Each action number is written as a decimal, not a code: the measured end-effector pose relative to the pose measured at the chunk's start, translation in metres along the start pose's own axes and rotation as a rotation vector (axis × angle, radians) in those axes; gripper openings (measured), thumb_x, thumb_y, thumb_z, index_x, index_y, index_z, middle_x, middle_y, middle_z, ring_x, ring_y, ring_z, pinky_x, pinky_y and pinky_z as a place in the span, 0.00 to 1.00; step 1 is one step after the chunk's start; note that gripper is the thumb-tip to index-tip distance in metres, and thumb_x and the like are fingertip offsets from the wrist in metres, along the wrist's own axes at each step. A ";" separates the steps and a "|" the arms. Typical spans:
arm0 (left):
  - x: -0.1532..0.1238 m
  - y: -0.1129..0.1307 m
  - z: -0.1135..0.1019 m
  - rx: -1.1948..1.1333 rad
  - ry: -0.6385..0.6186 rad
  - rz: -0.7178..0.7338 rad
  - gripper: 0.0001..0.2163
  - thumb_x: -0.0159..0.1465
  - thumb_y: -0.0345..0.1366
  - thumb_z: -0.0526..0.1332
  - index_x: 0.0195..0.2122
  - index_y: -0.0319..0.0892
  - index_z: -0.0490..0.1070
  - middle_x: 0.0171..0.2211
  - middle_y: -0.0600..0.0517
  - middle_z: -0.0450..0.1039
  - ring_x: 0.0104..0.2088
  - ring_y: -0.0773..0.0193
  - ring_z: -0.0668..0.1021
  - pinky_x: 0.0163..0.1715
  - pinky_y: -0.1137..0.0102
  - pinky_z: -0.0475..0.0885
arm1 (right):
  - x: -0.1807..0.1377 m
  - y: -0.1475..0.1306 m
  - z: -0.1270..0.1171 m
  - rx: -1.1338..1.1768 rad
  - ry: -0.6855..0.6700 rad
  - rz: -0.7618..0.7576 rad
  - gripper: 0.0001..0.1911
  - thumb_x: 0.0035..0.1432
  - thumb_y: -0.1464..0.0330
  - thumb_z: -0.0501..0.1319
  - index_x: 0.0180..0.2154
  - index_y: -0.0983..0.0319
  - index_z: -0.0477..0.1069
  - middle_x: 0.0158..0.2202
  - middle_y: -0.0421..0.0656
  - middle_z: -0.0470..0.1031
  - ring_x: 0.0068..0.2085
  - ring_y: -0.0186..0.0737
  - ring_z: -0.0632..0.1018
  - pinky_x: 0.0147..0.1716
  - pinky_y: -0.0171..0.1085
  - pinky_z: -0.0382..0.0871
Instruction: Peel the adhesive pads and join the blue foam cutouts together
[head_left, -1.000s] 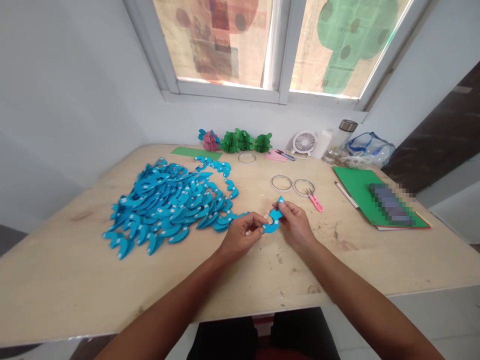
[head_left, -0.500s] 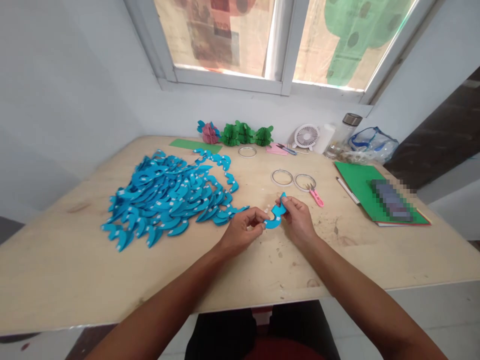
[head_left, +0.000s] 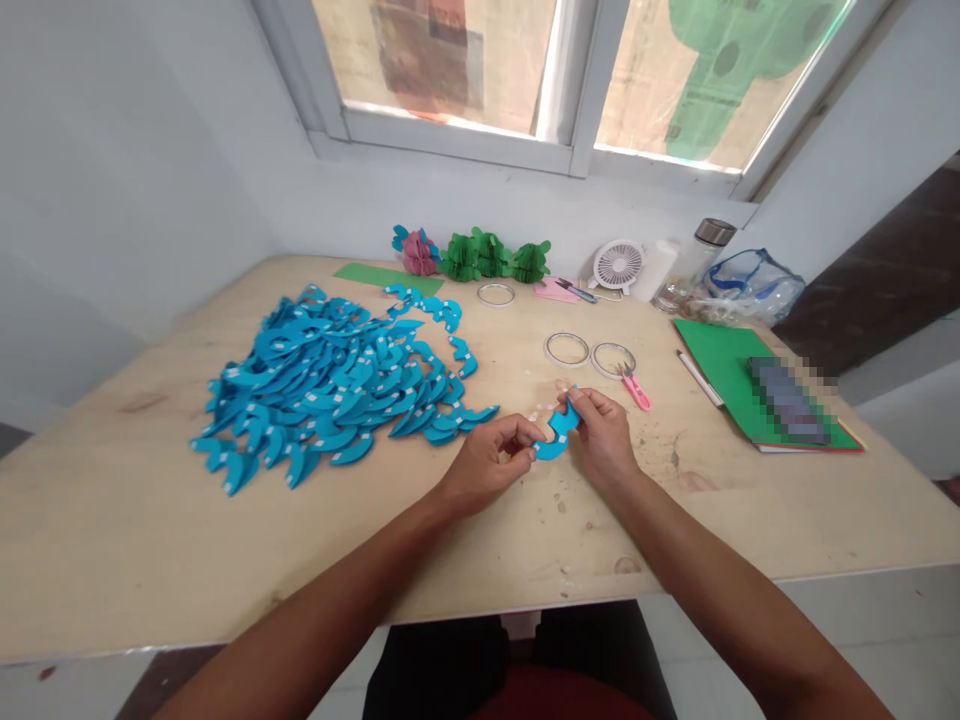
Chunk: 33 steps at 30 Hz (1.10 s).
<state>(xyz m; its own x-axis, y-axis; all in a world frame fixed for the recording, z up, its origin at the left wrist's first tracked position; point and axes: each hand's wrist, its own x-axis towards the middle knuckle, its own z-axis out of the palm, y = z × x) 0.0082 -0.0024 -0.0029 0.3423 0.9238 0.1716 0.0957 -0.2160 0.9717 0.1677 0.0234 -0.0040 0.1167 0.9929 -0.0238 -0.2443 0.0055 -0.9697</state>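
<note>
Between my two hands, above the wooden table [head_left: 450, 545], is a blue curved paper piece [head_left: 553, 449] with small white patches. My left hand [head_left: 489, 462] pinches its left end between thumb and fingers. At the upper right end, my right hand [head_left: 602, 432] grips it, fingers closed. A large heap of similar blue paper pieces [head_left: 337, 385], many bearing white patches, lies to the left of my left hand. Tiny white scraps [head_left: 541, 409] rest on the table just beyond the held piece.
Tape rolls [head_left: 567, 349] and pink-handled snips [head_left: 636, 388] lie beyond my right hand. Green paper ornaments [head_left: 487, 256], a white fan [head_left: 618, 266] and a glass bottle [head_left: 694, 262] line the wall. A green folder [head_left: 712, 372] with a blurred dark object sits at right.
The view has shifted slightly. Both hands keep hold of the blue paper piece, which sits a little farther right in the picture.
</note>
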 end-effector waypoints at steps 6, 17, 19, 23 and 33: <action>0.001 0.001 -0.002 -0.015 0.040 -0.020 0.06 0.54 0.32 0.59 0.32 0.40 0.72 0.28 0.51 0.73 0.31 0.64 0.74 0.31 0.70 0.69 | -0.001 0.000 0.003 0.090 -0.072 0.069 0.17 0.49 0.53 0.61 0.30 0.61 0.73 0.26 0.43 0.74 0.26 0.37 0.70 0.25 0.36 0.62; -0.001 0.007 -0.003 -0.030 0.168 0.004 0.08 0.56 0.35 0.60 0.35 0.40 0.73 0.35 0.49 0.76 0.36 0.61 0.76 0.37 0.68 0.71 | -0.007 -0.001 0.004 0.017 -0.217 0.126 0.11 0.45 0.62 0.67 0.23 0.61 0.69 0.20 0.37 0.67 0.23 0.32 0.66 0.25 0.33 0.59; 0.000 0.007 -0.005 -0.032 0.191 0.009 0.09 0.57 0.37 0.59 0.36 0.40 0.74 0.33 0.49 0.76 0.34 0.62 0.76 0.34 0.70 0.71 | -0.007 -0.002 0.004 0.032 -0.227 0.147 0.11 0.44 0.61 0.67 0.23 0.61 0.69 0.20 0.37 0.68 0.24 0.33 0.67 0.25 0.33 0.60; 0.001 0.005 -0.009 -0.038 0.274 0.010 0.12 0.55 0.38 0.62 0.40 0.41 0.73 0.28 0.52 0.75 0.29 0.65 0.76 0.32 0.71 0.72 | -0.008 -0.003 0.004 0.024 -0.280 0.169 0.12 0.45 0.60 0.66 0.21 0.60 0.69 0.19 0.38 0.68 0.23 0.34 0.67 0.25 0.34 0.61; 0.001 0.004 -0.007 -0.010 0.263 0.082 0.10 0.55 0.35 0.63 0.38 0.41 0.75 0.31 0.51 0.77 0.32 0.63 0.77 0.35 0.69 0.73 | -0.013 -0.006 0.007 0.047 -0.381 0.221 0.11 0.45 0.61 0.67 0.21 0.61 0.70 0.20 0.39 0.70 0.24 0.35 0.69 0.27 0.35 0.63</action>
<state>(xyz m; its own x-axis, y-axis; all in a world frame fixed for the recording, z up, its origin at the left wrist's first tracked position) 0.0027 -0.0005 0.0020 0.0937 0.9539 0.2850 0.0683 -0.2918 0.9540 0.1605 0.0111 0.0039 -0.3048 0.9436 -0.1292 -0.2681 -0.2151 -0.9391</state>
